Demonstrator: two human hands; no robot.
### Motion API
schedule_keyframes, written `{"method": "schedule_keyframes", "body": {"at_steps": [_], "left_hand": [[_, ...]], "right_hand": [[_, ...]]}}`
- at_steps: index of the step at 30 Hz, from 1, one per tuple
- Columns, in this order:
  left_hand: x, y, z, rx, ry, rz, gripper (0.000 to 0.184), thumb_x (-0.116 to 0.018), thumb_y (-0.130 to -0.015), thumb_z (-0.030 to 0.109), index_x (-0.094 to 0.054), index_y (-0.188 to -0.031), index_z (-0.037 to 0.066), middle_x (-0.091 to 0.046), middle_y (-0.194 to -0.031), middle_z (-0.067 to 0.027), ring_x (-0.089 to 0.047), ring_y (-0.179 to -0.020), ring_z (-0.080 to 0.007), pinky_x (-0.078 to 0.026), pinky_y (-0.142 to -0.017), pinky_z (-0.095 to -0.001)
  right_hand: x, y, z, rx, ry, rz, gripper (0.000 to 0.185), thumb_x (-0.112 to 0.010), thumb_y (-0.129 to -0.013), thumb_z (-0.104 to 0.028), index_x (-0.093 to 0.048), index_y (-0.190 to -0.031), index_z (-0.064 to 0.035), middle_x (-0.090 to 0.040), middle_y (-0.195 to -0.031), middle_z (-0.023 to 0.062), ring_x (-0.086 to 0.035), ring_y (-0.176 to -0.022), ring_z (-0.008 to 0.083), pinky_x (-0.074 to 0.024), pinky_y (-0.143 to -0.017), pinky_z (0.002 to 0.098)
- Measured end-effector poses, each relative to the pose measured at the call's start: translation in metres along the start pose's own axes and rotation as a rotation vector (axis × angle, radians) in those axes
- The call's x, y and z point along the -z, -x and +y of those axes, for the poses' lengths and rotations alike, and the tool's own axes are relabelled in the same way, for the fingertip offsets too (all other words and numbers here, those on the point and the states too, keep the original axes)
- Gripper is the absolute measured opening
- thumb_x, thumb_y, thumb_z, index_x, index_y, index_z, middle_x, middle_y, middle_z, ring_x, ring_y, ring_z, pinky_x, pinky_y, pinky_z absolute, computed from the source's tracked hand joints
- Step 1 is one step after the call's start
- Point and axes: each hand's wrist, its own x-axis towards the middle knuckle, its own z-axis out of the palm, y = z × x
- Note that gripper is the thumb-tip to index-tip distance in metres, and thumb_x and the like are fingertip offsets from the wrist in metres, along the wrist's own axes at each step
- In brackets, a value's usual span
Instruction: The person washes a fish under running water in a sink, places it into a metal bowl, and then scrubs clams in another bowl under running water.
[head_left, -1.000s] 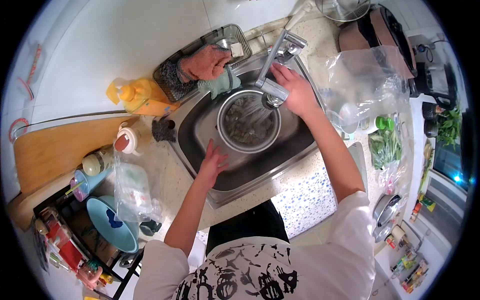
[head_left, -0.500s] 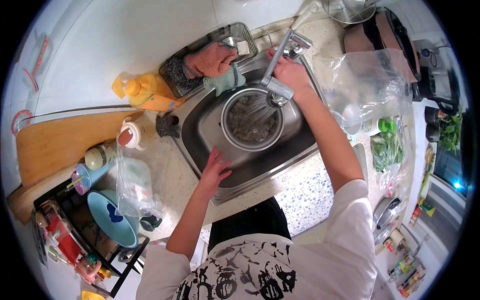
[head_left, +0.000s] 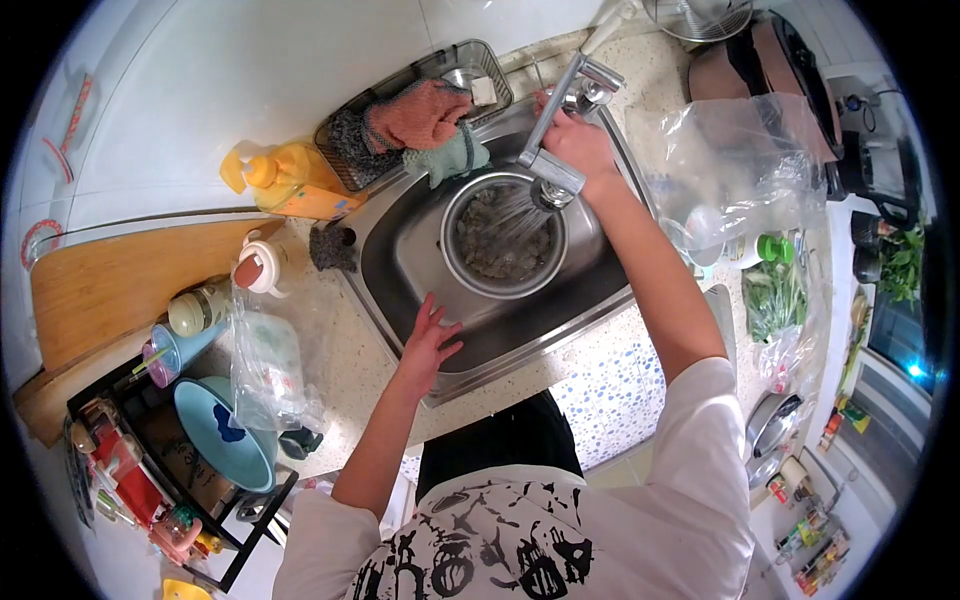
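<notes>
Water sprays from the chrome faucet (head_left: 556, 172) into a round metal bowl (head_left: 447, 262) in the steel sink (head_left: 480, 325). Grey-brown pieces (head_left: 500, 245) lie under water in the bowl. My right hand (head_left: 578, 142) reaches behind the spout to the faucet's base, near its handle (head_left: 592, 88); the fingers are partly hidden by the faucet, so their grip is unclear. My left hand (head_left: 428, 345) is over the sink's near left edge, fingers spread, holding nothing.
A wire basket (head_left: 345, 165) with orange and green cloths stands behind the sink. To the left are a yellow soap bottle (head_left: 290, 180), a scrubber (head_left: 330, 247) and a blue basin (head_left: 215, 440). Plastic bags (head_left: 740, 160) and leafy greens (head_left: 775, 300) lie right.
My right hand has moved up from beside the spout to the faucet's base. My left hand stays spread at the sink edge. The view has shifted slightly.
</notes>
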Motion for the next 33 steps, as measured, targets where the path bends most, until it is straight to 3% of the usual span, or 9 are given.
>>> {"method": "schedule_keyframes", "body": {"at_steps": [14, 20, 23, 24, 26, 30, 33], "left_hand": [[-0.008, -0.002, -0.005, 0.010, -0.006, 0.001, 0.078, -0.045, -0.094, 0.010, -0.009, -0.161, 0.026, -0.013, -0.164, -0.0125, -0.045, -0.136, -0.0306, -0.038, -0.109, -0.0482], [-0.009, -0.005, -0.005, 0.000, 0.021, -0.011, 0.077, -0.045, -0.095, 0.011, -0.009, -0.161, 0.027, -0.015, -0.164, -0.0117, -0.048, -0.133, -0.0281, -0.040, -0.108, -0.0459], [-0.004, -0.016, -0.010, -0.019, -0.011, 0.020, 0.078, -0.049, -0.095, 0.016, -0.008, -0.161, 0.026, -0.018, -0.164, -0.0112, -0.051, -0.128, -0.0236, -0.042, -0.104, -0.0413], [-0.002, -0.024, -0.012, -0.026, -0.037, 0.036, 0.078, -0.050, -0.095, 0.018, -0.008, -0.161, 0.025, -0.019, -0.164, -0.0110, -0.052, -0.126, -0.0219, -0.042, -0.102, -0.0397], [0.001, -0.045, -0.015, -0.049, -0.115, 0.085, 0.080, -0.052, -0.096, 0.023, -0.006, -0.161, 0.023, -0.020, -0.163, -0.0119, -0.053, -0.121, -0.0184, -0.043, -0.099, -0.0375], [0.017, -0.104, -0.041, -0.070, -0.352, 0.231, 0.084, -0.054, -0.097, 0.030, 0.000, -0.161, 0.018, -0.032, -0.157, -0.0136, -0.053, -0.116, -0.0150, -0.045, -0.094, -0.0357], [0.011, -0.140, -0.045, -0.116, -0.469, 0.329, 0.077, -0.050, -0.098, 0.023, -0.005, -0.160, 0.019, -0.044, -0.143, -0.0141, -0.059, -0.108, -0.0183, -0.049, -0.089, -0.0366]], "right_hand": [[0.010, 0.001, -0.005, -0.056, 0.023, -0.069, 0.028, -0.047, -0.098, -0.020, -0.064, -0.116, -0.0067, -0.049, -0.136, -0.0043, -0.067, -0.096, 0.0279, -0.0605, -0.069, 0.0436], [0.007, -0.006, -0.007, -0.203, -0.016, -0.045, 0.048, -0.051, -0.096, -0.023, -0.046, -0.142, -0.0128, -0.047, -0.142, -0.0037, -0.068, -0.090, 0.0330, -0.0599, -0.069, 0.0452], [0.013, 0.008, -0.017, -0.215, -0.076, -0.047, 0.071, -0.049, -0.090, -0.018, -0.023, -0.156, -0.0234, -0.022, -0.163, -0.0059, -0.068, -0.098, 0.0333, -0.0603, -0.072, 0.0408], [0.004, 0.022, -0.017, -0.177, -0.233, 0.036, 0.065, -0.059, -0.085, -0.017, -0.040, -0.147, -0.0168, -0.044, -0.146, 0.0052, -0.064, -0.100, 0.0359, -0.0584, -0.080, 0.0438], [-0.027, 0.061, -0.017, -0.062, -0.302, 0.220, 0.065, -0.061, -0.083, -0.012, -0.041, -0.146, -0.0132, -0.043, -0.146, 0.0121, -0.062, -0.106, 0.0354, -0.0559, -0.086, 0.0448], [-0.133, 0.127, -0.013, -0.405, -0.540, -0.038, 0.055, -0.062, -0.086, -0.016, -0.046, -0.138, -0.0055, -0.052, -0.131, 0.0253, -0.060, -0.108, 0.0421, -0.0519, -0.091, 0.0509], [-0.172, 0.126, -0.005, -0.461, -0.626, -0.291, 0.049, -0.060, -0.089, -0.016, -0.047, -0.135, -0.0023, -0.059, -0.118, 0.0290, -0.061, -0.107, 0.0457, -0.0508, -0.091, 0.0527]]}}
